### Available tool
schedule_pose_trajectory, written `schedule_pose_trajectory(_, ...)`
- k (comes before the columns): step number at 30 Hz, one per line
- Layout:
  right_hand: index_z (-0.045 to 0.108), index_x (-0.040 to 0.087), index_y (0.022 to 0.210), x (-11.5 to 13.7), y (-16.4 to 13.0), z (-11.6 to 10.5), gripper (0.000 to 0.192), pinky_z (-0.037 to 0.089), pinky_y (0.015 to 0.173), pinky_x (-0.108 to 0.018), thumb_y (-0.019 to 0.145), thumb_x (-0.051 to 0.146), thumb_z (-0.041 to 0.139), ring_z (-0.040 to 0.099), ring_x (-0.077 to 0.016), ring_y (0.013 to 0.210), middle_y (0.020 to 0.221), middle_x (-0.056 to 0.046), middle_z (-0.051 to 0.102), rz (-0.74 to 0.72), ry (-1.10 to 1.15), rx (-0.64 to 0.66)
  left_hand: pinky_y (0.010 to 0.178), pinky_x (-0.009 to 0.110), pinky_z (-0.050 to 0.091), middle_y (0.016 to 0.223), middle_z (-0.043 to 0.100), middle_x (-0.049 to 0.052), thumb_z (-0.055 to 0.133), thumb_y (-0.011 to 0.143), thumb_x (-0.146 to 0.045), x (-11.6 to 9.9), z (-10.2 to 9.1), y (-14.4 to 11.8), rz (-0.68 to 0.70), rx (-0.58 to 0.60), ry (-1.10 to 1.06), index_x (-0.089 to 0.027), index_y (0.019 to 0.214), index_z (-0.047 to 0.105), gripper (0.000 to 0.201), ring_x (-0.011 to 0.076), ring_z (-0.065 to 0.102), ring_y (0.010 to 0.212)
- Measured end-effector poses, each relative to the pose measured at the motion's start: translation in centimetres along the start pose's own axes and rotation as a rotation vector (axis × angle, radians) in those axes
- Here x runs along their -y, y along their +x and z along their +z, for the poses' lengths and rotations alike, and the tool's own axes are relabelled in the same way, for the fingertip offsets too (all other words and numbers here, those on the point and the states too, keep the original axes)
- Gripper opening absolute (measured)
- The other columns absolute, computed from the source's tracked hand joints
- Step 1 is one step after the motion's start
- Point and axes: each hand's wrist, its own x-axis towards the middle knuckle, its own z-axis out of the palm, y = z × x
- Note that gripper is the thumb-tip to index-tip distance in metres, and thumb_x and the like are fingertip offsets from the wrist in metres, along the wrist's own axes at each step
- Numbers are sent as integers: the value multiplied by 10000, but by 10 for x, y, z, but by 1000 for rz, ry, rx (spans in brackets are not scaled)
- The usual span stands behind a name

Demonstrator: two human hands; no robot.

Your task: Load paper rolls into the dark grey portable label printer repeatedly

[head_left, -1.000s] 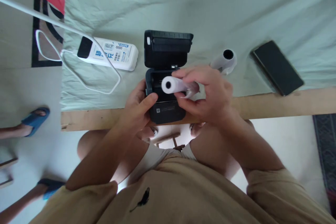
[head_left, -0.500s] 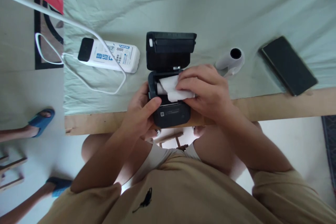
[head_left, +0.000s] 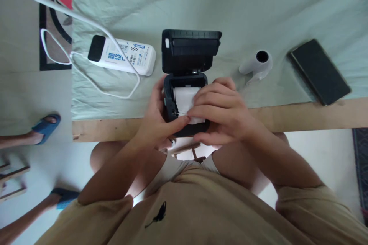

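Note:
A small dark label printer (head_left: 169, 101) is held at the table's front edge, its hinged lid (head_left: 191, 51) standing up and away from me. Inside the compartment sits a white paper roll (head_left: 184, 97), its loose end drawn toward me over the front edge. My left hand (head_left: 161, 118) is wrapped round the printer's left side, with the thumb pressing on the paper near the front. Fingers of my right hand (head_left: 221, 109) lie over the paper and the printer's right side, pressing the paper end down. They hide part of the roll and the printer's front.
A white power bank (head_left: 126, 55) with a white cable (head_left: 109, 93) lies left on the green cloth (head_left: 244, 7). To the right are a white handheld device (head_left: 257, 65) with a dark round end and a dark phone (head_left: 319, 72). Another person's slippered foot (head_left: 47, 128) shows at left.
The paper, earlier lifted and bunched in my right fingers, now lies flatter over the front edge. My left thumb has moved onto it, and my right hand has shifted slightly toward me.

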Motion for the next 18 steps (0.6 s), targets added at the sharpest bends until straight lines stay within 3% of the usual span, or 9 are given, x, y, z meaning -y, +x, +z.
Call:
schedule_pose_trajectory(3, 627, 257, 1062, -5, 0, -1, 165, 529, 828, -390, 975, 396, 624, 673, -189, 927, 941, -21, 681, 73, 1, -241, 1018, 401, 594, 1415, 630, 128, 915, 699, -370, 8, -4, 0, 98, 3, 152, -249, 1573, 277, 1088, 308, 670, 1270)
schedule_pose_trajectory(5, 580, 261, 1229, -10, 0, 0, 332, 546, 979, -432, 919, 324, 681, 642, -240, 1165, 1195, -82, 648, 227, 19, -277, 1065, 449, 583, 1514, 566, 161, 882, 718, -432, 13, -7, 1, 123, 51, 222, -259, 1598, 241, 1101, 347, 633, 1347)
schedule_pose_trajectory(7, 461, 297, 1395, -14, -1, 2, 553, 504, 1116, -512, 910, 407, 701, 552, -287, 1386, 1424, -101, 562, 375, 137, -222, 1118, 489, 561, 1604, 494, 173, 860, 728, -461, 17, -11, 3, 146, 93, 276, -277, 1616, 222, 1109, 371, 577, 1428)
schedule_pose_trajectory(10, 337, 360, 1466, -16, -5, 4, 613, 501, 1158, -510, 960, 558, 621, 605, -254, 1361, 1418, -48, 612, 512, 433, -174, 1165, 537, 532, 1632, 469, 184, 854, 720, -488, 19, -16, 4, 182, 115, 344, -270, 1628, 222, 1128, 393, 545, 1464)
schedule_pose_trajectory(12, 385, 362, 1427, -16, -8, 3, 518, 510, 1163, -463, 993, 574, 573, 649, -221, 1295, 1327, -26, 672, 573, 564, -223, 1188, 546, 513, 1620, 483, 183, 849, 724, -477, 18, -17, 4, 203, 111, 384, -256, 1630, 243, 1112, 388, 546, 1464)
schedule_pose_trajectory(15, 489, 340, 1370, -16, -10, -1, 442, 509, 1173, -426, 1002, 568, 578, 651, -209, 1305, 1369, -32, 663, 573, 606, -237, 1186, 523, 518, 1619, 494, 164, 859, 727, -422, 12, -13, 2, 153, 126, 357, -273, 1653, 226, 1131, 364, 558, 1456)
schedule_pose_trajectory(18, 523, 304, 1373, -15, -9, -4, 488, 535, 1145, -440, 967, 548, 642, 660, -237, 1301, 1425, -53, 645, 561, 505, -15, 1131, 460, 566, 1592, 528, 132, 902, 704, -368, 5, -7, -3, 22, 75, 179, -294, 1659, 245, 1161, 350, 591, 1422)
